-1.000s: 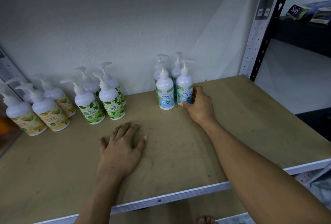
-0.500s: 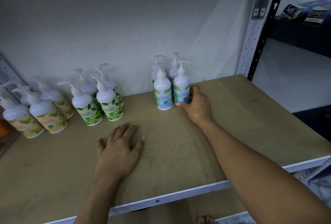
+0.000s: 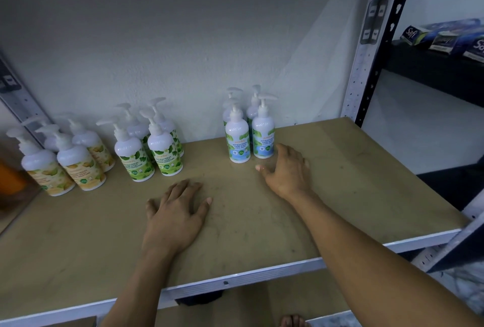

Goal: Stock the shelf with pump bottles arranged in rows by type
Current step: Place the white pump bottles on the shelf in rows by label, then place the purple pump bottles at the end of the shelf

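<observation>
Pump bottles (image 3: 162, 154) stand upright along the shelf's (image 3: 366, 182) back edge: yellow-label cluster (image 3: 78, 167) left, green-label cluster (image 3: 131, 156) midway, both with spouts pointing left, and blue-label cluster (image 3: 237, 140) right of centre. Right hand (image 3: 288, 169) lies just beside the blue ones, fingers loosely spread, holding nothing. Left hand (image 3: 175, 216) rests flat on the shelf, fingers spread.

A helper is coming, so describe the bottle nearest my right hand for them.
On the shelf board, by the wall, find the rightmost cluster of pump bottles, the blue-labelled one. Of its front pair, it is the right bottle, beside the right hand, its spout pointing right.
</observation>
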The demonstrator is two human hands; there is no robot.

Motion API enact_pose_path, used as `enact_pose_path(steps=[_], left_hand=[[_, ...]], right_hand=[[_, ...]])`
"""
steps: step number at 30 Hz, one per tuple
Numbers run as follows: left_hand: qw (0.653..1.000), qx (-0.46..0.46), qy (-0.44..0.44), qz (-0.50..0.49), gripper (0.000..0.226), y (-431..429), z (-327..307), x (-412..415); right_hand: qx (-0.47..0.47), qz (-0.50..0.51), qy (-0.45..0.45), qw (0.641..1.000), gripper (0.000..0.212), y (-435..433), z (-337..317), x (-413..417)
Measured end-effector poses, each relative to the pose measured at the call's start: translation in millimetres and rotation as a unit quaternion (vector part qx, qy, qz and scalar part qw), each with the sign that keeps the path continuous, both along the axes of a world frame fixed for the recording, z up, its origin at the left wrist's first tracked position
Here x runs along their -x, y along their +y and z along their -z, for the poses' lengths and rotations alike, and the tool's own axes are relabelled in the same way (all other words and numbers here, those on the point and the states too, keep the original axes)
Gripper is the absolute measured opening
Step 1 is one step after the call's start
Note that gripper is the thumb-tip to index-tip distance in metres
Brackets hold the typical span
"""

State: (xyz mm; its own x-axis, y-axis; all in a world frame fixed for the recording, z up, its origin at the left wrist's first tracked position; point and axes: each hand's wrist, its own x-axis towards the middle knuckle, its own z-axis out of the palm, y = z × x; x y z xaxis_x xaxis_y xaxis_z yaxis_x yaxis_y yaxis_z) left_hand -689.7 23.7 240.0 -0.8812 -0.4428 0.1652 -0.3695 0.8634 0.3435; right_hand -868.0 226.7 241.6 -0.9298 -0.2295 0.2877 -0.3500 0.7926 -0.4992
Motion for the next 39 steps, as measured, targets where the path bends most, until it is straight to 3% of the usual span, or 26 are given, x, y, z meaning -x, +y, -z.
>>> enact_pose_path(steps=[3, 7, 15, 21, 24, 30, 39], left_hand=[[1.000, -0.004, -0.012, 0.007, 0.061, 1, -1, -4], [0.999, -0.003, -0.036, 0.030, 0.070, 4, -6, -15], [0.996, -0.013, -0.074, 0.054, 0.059, 16, -10, -79], [0.997, -0.039, -0.047, 0.051, 0.067, 15, -6, -201], [0.996, -0.074, -0.046, 0.010, 0.052, 14, 2, -276], [0.983, -0.167, -0.027, -0.072, 0.029, 12, 44, -426], [0.936, -0.197, -0.109, -0.271, 0.034, -18, 122, -618]], right_hand=[[-0.106, -0.086, 0.001, 0.991, 0.072, 17, 1, -33], [-0.173, -0.162, -0.024, 0.971, 0.070, 33, -3, -74], [-0.186, -0.190, -0.048, 0.963, 0.067, 43, -14, -144], [-0.210, -0.270, -0.044, 0.939, 0.060, 24, -27, -224], [-0.210, -0.326, -0.051, 0.920, 0.057, 2, -31, -273], [-0.223, -0.457, -0.092, 0.856, 0.059, -54, -15, -376], [-0.304, -0.585, -0.204, 0.724, 0.070, -137, 71, -529]])
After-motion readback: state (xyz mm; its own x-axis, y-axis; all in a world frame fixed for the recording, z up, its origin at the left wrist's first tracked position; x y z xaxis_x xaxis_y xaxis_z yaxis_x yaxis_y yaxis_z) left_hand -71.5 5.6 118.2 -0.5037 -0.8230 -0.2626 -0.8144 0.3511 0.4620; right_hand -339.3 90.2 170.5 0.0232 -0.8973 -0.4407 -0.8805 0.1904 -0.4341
